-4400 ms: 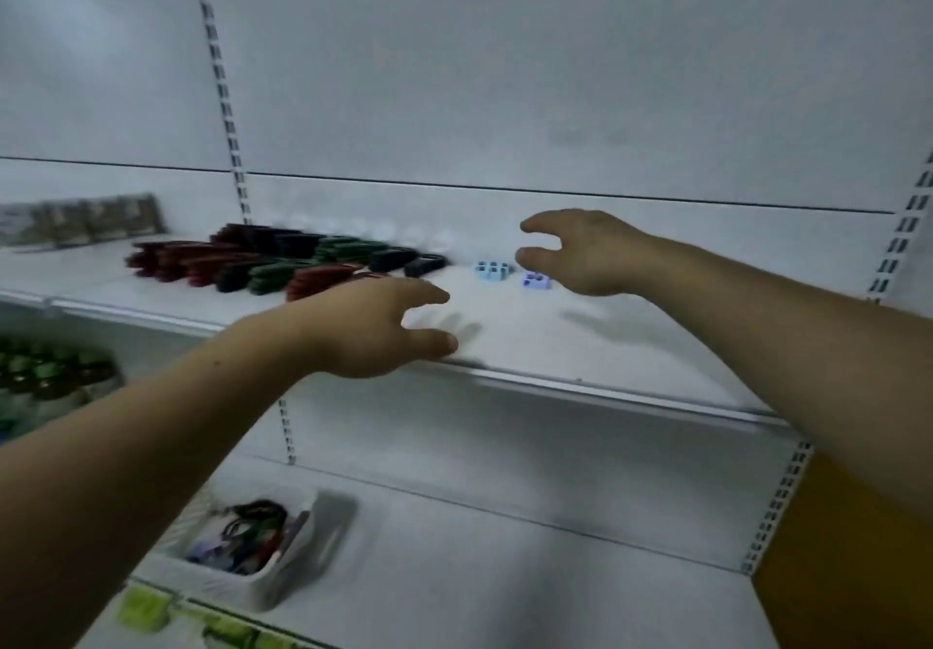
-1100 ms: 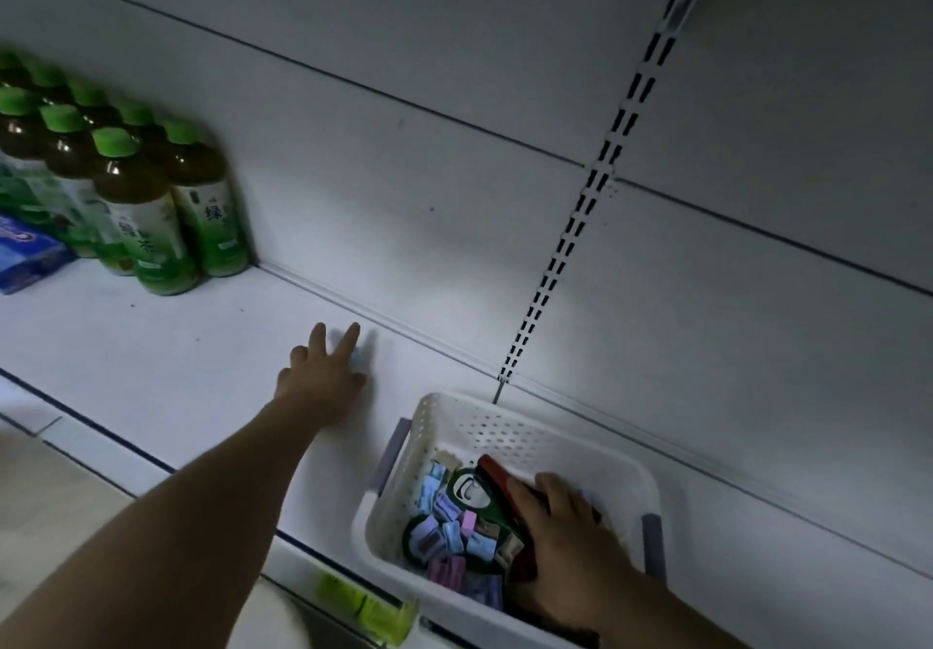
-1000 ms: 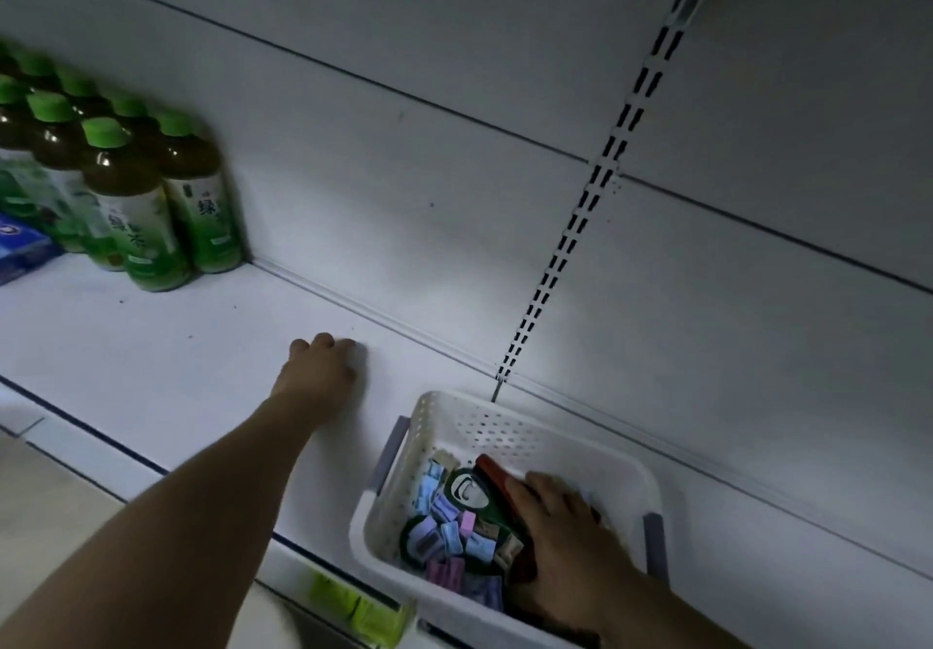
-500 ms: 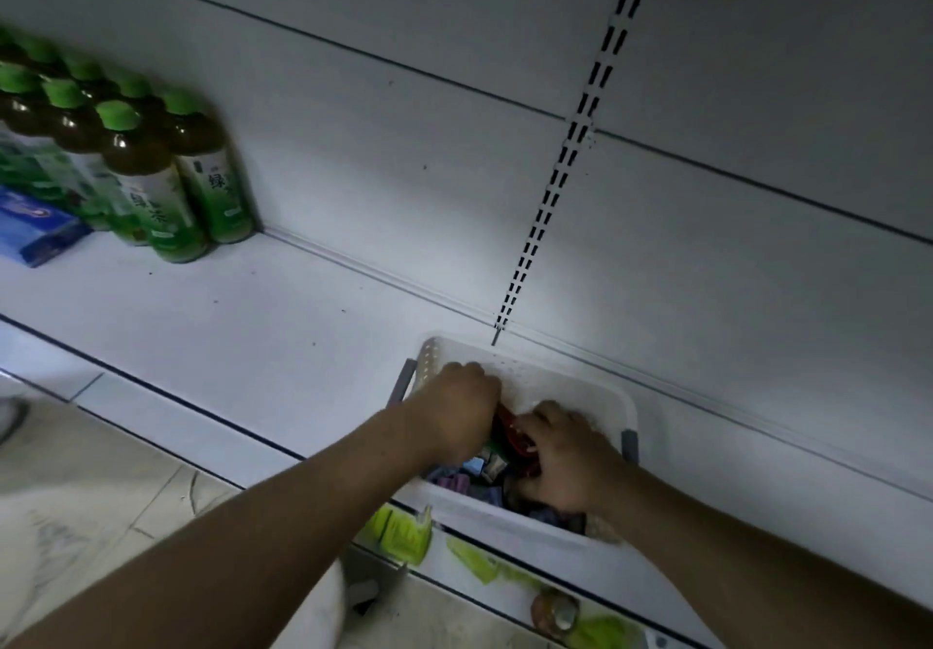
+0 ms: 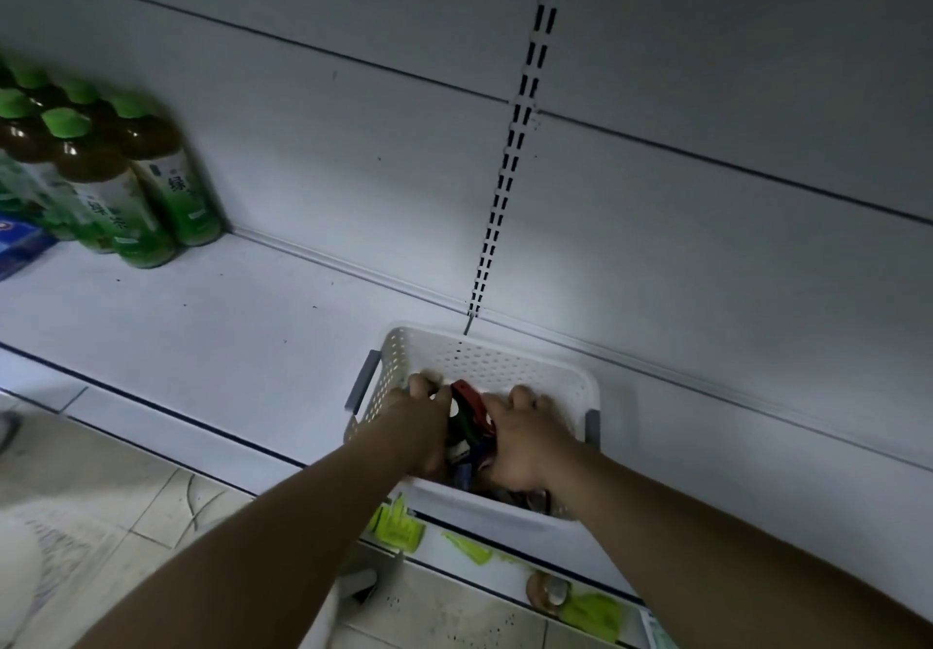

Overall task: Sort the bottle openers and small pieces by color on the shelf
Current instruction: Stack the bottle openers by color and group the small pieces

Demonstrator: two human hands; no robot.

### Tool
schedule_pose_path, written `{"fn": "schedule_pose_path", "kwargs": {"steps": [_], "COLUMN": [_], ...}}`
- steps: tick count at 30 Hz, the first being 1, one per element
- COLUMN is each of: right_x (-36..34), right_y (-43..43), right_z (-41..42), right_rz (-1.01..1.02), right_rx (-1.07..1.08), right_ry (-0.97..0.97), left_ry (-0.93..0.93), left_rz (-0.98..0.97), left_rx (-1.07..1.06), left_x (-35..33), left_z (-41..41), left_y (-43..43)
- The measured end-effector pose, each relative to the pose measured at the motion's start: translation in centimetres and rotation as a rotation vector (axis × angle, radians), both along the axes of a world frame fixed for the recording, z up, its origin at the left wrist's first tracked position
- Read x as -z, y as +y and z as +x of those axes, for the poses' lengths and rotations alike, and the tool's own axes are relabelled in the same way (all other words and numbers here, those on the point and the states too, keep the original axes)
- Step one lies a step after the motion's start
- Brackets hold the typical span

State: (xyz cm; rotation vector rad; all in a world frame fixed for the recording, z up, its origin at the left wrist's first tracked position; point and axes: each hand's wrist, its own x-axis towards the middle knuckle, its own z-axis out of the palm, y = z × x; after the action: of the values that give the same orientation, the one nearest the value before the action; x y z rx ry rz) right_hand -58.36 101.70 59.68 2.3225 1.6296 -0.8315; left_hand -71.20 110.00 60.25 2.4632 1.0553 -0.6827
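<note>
**Both hands down in the basket of mixed pieces**

Red bottle opener poking up from the heap, glossy plastic with a rounded end, tilted between the two hands. Seemingly a dark green one tucked just under it, though too dim and blurred to be sure. Small pieces lower down, bluish and blocky, mostly hidden by knuckles. Everything jumbled inside a white basket with perforated plastic walls and grey handles at the sides. Parked on the low shelf, close to the back panel, handy as a holding bin during sorting.

Left hand curled down over the left of the heap, right hand curled over the right. Fingers bent on both, yet impossible to tell which: gripping something or merely raking. Most likely digging to single out one colour.

Farther left along the smooth white shelf, well apart: green-capped tea bottles, upright in a tight cluster. Slotted metal upright rising right behind the basket.
</note>
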Motion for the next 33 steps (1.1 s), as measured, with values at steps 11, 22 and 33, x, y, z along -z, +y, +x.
{"fn": "schedule_pose_path", "kwargs": {"steps": [11,22,33], "right_x": [0.8,1.3,1.2], "right_y": [0.2,-0.4,-0.8], "right_z": [-0.9,-0.3,-0.2], "right_rz": [0.056,0.117,0.104], "right_rx": [0.001,0.019,0.008], "right_ry": [-0.017,0.037,0.034], "left_ry": [-0.02,-0.122,-0.197], "left_rz": [-0.083,-0.114,-0.123], "left_rx": [-0.015,-0.085,-0.082], "left_x": [0.0,1.5,2.4], "left_z": [0.0,-0.3,0.3], "left_y": [0.0,0.6,-0.5]}}
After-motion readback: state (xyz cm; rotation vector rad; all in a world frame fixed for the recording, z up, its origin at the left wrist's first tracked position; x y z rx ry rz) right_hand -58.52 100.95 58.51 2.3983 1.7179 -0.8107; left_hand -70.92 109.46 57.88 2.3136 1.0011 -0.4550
